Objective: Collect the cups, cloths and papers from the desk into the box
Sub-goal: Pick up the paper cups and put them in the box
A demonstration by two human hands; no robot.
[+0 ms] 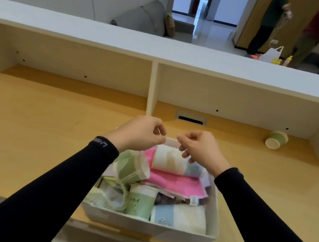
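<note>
both black sleeves [44,192] reach forward from the lower corners toward the middle of the view. left hand [139,133] and right hand [200,147] hover side by side above the far rim of the white box [150,230], fingers curled loosely inward; neither hand visibly holds anything, though whether a thin item is pinched between the fingertips cannot be told. below and behind the hands, the box sits on the wooden worktop [28,132] near its front edge and is filled. contents below the left wrist: green paper cups [133,168], one tipped on its side, one upright [141,202]. below the right hand: a rolled pastel cloth [173,160] lying on a pink cloth [178,183]; nearer the front wall, a blue-and-cream cloth [179,215]. crumpled papers [110,196] lie at the box's left side. well to the right of the right hand, one green cup [276,139] lies tipped on the worktop against the back panel.
</note>
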